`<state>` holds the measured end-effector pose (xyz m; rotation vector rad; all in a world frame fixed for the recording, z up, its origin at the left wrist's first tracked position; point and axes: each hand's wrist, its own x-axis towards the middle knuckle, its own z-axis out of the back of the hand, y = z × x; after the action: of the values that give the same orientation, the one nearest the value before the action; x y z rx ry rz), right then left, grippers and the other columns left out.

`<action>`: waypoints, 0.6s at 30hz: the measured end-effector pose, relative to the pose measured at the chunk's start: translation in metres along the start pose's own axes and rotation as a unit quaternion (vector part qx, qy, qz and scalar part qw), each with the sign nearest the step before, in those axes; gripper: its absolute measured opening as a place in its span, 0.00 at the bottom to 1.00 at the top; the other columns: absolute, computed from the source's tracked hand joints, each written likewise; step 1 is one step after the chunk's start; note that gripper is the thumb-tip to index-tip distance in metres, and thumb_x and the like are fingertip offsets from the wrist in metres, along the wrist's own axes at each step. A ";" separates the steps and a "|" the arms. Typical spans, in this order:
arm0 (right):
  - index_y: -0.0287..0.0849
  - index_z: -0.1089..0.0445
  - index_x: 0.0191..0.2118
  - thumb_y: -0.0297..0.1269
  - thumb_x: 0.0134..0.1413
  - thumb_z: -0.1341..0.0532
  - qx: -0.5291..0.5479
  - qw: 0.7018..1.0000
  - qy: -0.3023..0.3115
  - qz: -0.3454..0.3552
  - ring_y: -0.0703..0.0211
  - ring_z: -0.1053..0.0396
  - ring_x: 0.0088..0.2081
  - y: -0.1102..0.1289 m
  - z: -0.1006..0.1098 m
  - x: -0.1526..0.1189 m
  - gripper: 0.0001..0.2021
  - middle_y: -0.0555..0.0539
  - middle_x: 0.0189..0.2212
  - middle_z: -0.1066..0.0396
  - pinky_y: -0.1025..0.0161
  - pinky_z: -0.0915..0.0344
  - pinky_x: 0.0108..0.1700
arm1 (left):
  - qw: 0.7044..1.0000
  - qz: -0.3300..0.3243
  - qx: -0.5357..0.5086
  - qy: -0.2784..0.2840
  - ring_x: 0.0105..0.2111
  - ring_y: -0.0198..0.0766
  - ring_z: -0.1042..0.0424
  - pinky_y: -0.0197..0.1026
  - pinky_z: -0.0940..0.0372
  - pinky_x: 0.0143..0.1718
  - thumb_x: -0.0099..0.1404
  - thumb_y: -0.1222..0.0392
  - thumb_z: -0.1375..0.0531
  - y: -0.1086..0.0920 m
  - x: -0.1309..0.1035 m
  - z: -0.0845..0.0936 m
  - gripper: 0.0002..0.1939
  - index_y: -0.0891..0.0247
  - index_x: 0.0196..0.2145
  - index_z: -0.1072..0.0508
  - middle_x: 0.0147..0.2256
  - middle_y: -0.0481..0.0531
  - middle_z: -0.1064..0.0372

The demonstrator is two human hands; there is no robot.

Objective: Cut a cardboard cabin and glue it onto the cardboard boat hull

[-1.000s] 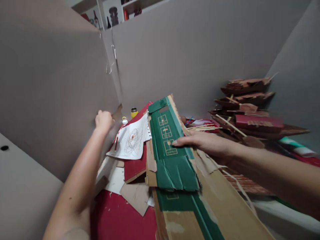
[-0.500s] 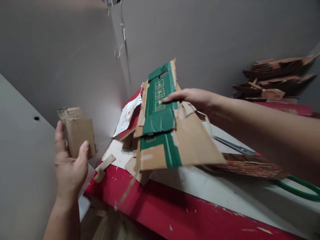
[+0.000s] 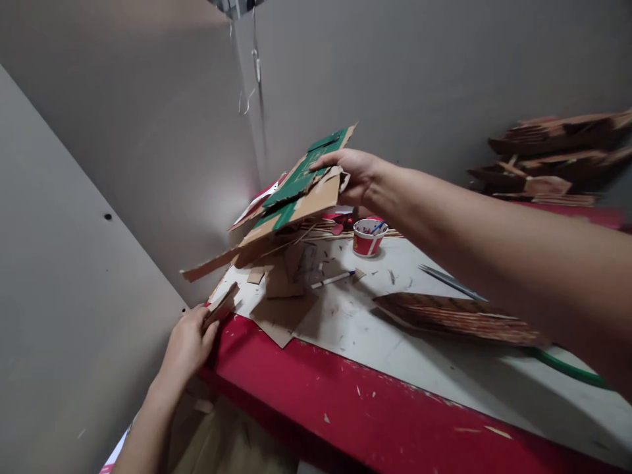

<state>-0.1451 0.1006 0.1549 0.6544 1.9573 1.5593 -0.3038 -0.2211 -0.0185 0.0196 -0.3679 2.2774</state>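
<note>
My right hand is closed round the edge of green-and-brown cardboard sheets, which it holds tilted above the table. At the table's left corner, my left hand grips small cardboard pieces between thumb and fingers. Flat cardboard scraps lie on the white table top beneath the raised sheets. Part of a red sheet shows behind them.
A red-and-white cup, a brush, scissors and a brown layered boat-like piece are on the table. More brown pieces are stacked at the right. Grey walls enclose the left and back.
My left hand has moved right and down to the table corner with its cardboard pieces. The sheets in my right hand have tilted flatter, revealing the cup and brush.
</note>
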 end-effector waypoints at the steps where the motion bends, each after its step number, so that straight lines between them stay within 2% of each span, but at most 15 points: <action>1: 0.40 0.33 0.26 0.26 0.52 0.46 0.010 1.000 0.004 0.007 0.54 0.26 0.38 0.002 -0.001 0.001 0.08 0.43 0.29 0.25 0.57 0.27 0.44 | 1.000 -0.002 0.015 0.018 0.46 0.51 0.26 0.45 0.35 0.44 0.65 0.57 0.47 -0.003 0.002 0.001 0.16 0.61 0.48 0.29 0.48 0.59 0.25; 3: 0.40 0.34 0.26 0.25 0.52 0.47 0.027 0.999 0.008 0.023 0.57 0.26 0.36 0.005 -0.002 0.003 0.09 0.44 0.26 0.27 0.60 0.27 0.42 | 0.998 0.002 0.044 0.047 0.41 0.53 0.24 0.46 0.35 0.38 0.64 0.57 0.46 -0.006 0.004 0.003 0.15 0.61 0.48 0.29 0.42 0.60 0.23; 5: 0.39 0.34 0.26 0.25 0.53 0.48 0.037 0.998 0.008 0.041 0.59 0.27 0.34 0.007 -0.001 0.005 0.09 0.45 0.26 0.28 0.61 0.28 0.40 | 0.996 0.006 0.066 0.065 0.39 0.55 0.24 0.47 0.36 0.37 0.64 0.58 0.46 -0.005 0.007 0.005 0.16 0.63 0.49 0.31 0.41 0.63 0.23; 9: 0.39 0.34 0.27 0.26 0.55 0.50 0.047 0.997 0.017 0.065 0.61 0.28 0.33 0.009 0.003 0.006 0.10 0.45 0.28 0.28 0.63 0.29 0.40 | 0.994 0.001 0.073 0.082 0.44 0.54 0.26 0.45 0.37 0.41 0.60 0.64 0.44 -0.001 0.013 0.006 0.23 0.63 0.55 0.34 0.47 0.63 0.25; 12: 0.40 0.34 0.27 0.27 0.54 0.48 0.067 0.996 0.016 0.062 0.62 0.29 0.31 0.010 0.005 0.007 0.08 0.46 0.26 0.28 0.64 0.29 0.38 | 0.994 0.005 0.055 0.089 0.47 0.53 0.27 0.45 0.37 0.43 0.57 0.67 0.43 0.002 0.018 0.007 0.26 0.61 0.55 0.32 0.48 0.61 0.25; 15: 0.40 0.35 0.28 0.27 0.53 0.48 0.082 0.995 0.010 0.061 0.62 0.30 0.30 0.009 0.009 0.008 0.08 0.47 0.24 0.30 0.65 0.29 0.37 | 0.995 0.023 0.028 0.096 0.41 0.55 0.24 0.45 0.37 0.37 0.55 0.66 0.42 0.004 0.021 0.010 0.17 0.60 0.43 0.25 0.38 0.59 0.21; 18: 0.40 0.35 0.29 0.28 0.53 0.47 0.077 0.995 0.003 0.056 0.61 0.30 0.29 0.006 0.011 0.007 0.06 0.47 0.23 0.30 0.65 0.30 0.34 | 0.995 0.035 -0.026 0.091 0.35 0.53 0.24 0.44 0.36 0.33 0.53 0.62 0.40 0.001 0.022 0.014 0.04 0.60 0.30 0.26 0.29 0.56 0.23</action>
<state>-0.1421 0.1145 0.1579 0.8352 2.0935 1.4860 -0.3206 -0.2100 -0.0022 -0.2299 -0.3367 2.3162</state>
